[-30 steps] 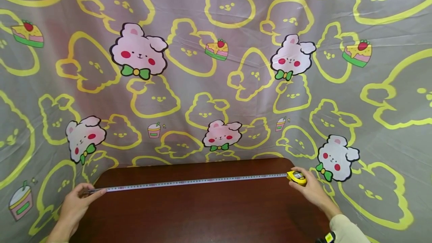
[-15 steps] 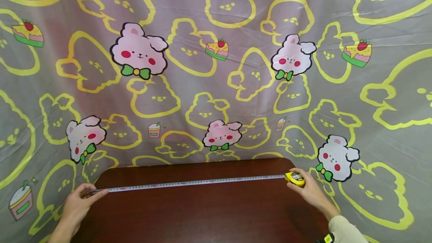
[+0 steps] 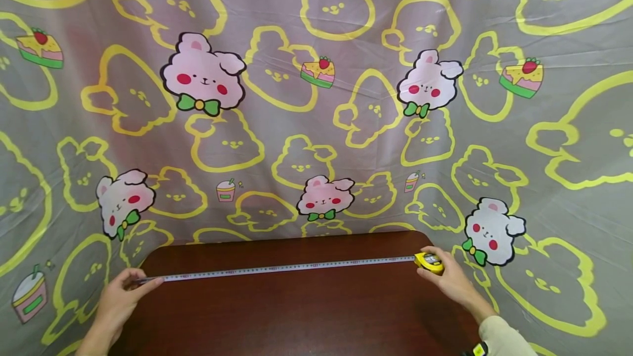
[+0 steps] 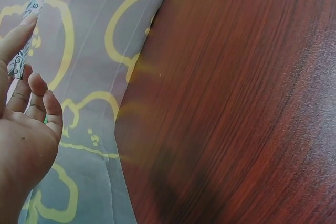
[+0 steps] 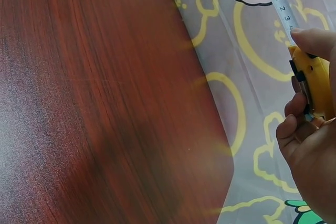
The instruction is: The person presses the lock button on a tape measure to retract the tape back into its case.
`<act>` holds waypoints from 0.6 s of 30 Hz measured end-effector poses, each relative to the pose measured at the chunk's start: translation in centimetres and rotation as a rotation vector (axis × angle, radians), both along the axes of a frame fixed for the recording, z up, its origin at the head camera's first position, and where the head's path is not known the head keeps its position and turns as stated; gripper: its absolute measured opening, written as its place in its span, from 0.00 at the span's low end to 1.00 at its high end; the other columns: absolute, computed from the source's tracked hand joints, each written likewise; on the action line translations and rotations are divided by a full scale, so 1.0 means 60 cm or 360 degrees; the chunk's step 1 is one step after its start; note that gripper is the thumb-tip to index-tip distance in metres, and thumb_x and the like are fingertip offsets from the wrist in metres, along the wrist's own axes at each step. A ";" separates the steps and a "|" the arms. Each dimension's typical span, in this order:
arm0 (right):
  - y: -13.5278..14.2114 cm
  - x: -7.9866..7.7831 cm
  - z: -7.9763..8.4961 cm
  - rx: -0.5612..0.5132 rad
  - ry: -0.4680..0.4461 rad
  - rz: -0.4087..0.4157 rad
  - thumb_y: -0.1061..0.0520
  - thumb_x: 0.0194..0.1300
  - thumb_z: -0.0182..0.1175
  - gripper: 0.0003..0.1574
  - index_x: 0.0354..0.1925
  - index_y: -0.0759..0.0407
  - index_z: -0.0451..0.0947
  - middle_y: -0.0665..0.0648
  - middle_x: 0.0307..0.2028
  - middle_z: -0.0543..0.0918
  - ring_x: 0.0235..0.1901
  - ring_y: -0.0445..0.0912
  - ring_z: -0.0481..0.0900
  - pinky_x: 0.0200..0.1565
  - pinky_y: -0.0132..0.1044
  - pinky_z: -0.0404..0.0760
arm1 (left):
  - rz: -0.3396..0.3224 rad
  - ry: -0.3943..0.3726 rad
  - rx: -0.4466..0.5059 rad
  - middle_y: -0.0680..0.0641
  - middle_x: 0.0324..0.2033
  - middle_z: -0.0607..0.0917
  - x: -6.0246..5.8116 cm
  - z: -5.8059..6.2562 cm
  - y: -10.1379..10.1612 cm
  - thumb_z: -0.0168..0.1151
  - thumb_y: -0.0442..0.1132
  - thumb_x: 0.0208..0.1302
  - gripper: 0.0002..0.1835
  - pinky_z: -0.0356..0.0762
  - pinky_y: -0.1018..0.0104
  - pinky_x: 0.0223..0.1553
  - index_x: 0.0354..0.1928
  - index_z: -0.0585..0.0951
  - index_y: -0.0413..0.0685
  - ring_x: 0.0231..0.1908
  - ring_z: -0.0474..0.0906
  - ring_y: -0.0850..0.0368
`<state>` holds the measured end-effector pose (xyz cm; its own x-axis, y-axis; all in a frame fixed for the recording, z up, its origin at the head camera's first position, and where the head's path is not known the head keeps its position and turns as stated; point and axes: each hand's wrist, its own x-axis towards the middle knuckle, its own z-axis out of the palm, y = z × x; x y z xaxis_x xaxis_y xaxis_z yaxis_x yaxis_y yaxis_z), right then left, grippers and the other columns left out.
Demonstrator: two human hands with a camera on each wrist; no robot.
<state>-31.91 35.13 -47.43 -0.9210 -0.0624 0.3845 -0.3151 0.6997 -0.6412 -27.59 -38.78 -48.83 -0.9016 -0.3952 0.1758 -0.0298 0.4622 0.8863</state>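
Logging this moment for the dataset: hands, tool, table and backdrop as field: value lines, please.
left hand: holds the tape blade near its end
right hand: grips the yellow tape case
blade: drawn out nearly straight between the hands
table: reddish-brown, wood-grained
backdrop: grey sheet with yellow outlines and cartoon faces, behind the table

Yellow plastic tape-measure case (image 3: 426,263), partly hidden
The right hand (image 3: 456,280) covers some, the left hand (image 3: 120,295) part of the long white blade (image 3: 292,268); below both, the red-brown wooden table (image 3: 287,317) runs off the head view.
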 end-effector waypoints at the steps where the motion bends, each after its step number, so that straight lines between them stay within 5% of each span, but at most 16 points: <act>1: -0.001 0.000 0.000 -0.0002 -0.0001 0.0001 0.49 0.65 0.74 0.34 0.63 0.58 0.74 0.66 0.53 0.75 0.49 0.56 0.73 0.47 0.47 0.74 | -0.0007 0.0004 -0.0002 0.56 0.34 0.80 0.000 0.000 0.000 0.79 0.51 0.60 0.27 0.74 0.73 0.34 0.43 0.75 0.38 0.35 0.74 0.66; 18: -0.014 -0.002 -0.005 0.0007 -0.0025 0.0009 0.48 0.63 0.75 0.34 0.62 0.56 0.75 0.63 0.49 0.75 0.46 0.55 0.73 0.45 0.48 0.73 | -0.0039 0.0025 -0.0009 0.53 0.34 0.79 -0.005 -0.011 0.014 0.78 0.50 0.60 0.26 0.73 0.71 0.34 0.42 0.76 0.38 0.35 0.73 0.64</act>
<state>-32.06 34.27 -47.74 -0.9266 -0.0693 0.3697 -0.3090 0.7007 -0.6431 -27.89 -37.97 -49.49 -0.9082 -0.3717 0.1923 -0.0044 0.4678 0.8838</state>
